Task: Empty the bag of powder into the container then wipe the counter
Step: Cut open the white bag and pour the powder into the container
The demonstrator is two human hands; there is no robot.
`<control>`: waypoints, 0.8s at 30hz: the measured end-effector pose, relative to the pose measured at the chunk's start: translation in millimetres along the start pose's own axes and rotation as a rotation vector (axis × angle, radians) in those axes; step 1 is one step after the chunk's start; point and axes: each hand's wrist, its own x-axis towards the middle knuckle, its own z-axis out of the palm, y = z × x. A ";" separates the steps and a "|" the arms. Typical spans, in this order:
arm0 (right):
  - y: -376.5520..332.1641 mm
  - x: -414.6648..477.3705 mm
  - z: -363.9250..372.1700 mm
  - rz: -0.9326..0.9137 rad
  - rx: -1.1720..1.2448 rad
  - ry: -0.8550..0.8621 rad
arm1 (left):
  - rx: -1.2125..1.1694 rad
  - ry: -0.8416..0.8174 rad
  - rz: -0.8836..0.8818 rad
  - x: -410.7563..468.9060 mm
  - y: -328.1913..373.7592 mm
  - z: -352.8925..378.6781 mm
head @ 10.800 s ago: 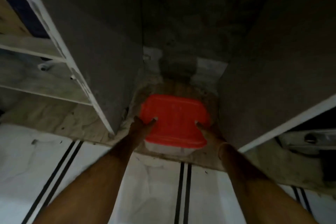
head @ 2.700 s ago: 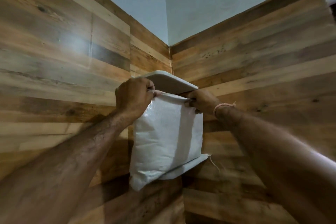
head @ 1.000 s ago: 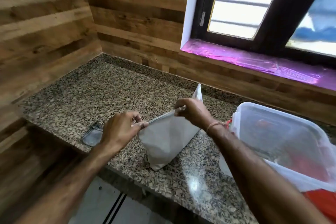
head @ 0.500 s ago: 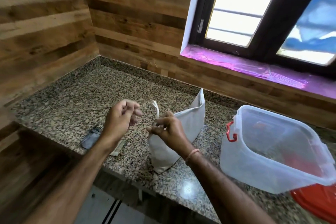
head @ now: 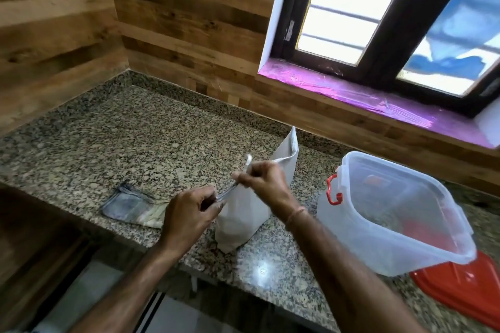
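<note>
A white bag of powder (head: 243, 213) stands upright on the granite counter (head: 130, 143), near its front edge. My left hand (head: 189, 213) pinches the near end of the bag's top edge. My right hand (head: 266, 184) pinches the top edge further back, and a thin white strip sticks up above its fingers. To the right stands a clear plastic container (head: 392, 213) with red latches, open at the top. Its red lid (head: 465, 289) lies under its right side. A folded blue-grey cloth (head: 132, 205) lies on the counter, left of the bag.
Wood-panelled walls close off the counter on the left and at the back. A window with a purple-covered sill (head: 378, 97) is above the back right. The counter's front edge drops to a tiled floor (head: 89, 303) below.
My left hand, held off the bag half a second ago, has closed on the near end of its top edge. My right hand has moved slightly along the top. The bag still stands in place.
</note>
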 end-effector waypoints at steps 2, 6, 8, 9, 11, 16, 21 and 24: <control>4.9 17.4 -32.5 0.028 -0.054 0.122 | -0.001 -0.031 -0.016 0.9 -1.8 -0.9; 11.7 47.4 -76.6 0.068 -0.164 0.214 | 0.045 -0.130 -0.035 17.9 3.2 -9.9; 12.4 52.4 -72.1 0.060 -0.185 0.169 | 0.190 -0.152 0.030 42.2 21.5 -5.1; 12.6 53.1 -67.4 0.048 -0.181 0.148 | 0.280 -0.164 0.053 57.4 33.3 1.3; 15.4 54.6 -60.3 0.017 -0.186 0.122 | 0.455 -0.200 0.062 84.5 56.6 19.3; 23.6 75.6 -81.8 -0.068 -0.269 0.163 | 0.568 -0.263 0.072 108.7 80.7 45.7; 38.9 118.5 -133.8 0.047 -0.146 0.265 | 0.461 -0.207 0.051 95.2 66.6 41.1; 43.6 148.5 -159.3 0.115 -0.110 0.327 | 0.481 -0.198 0.033 90.6 66.4 39.4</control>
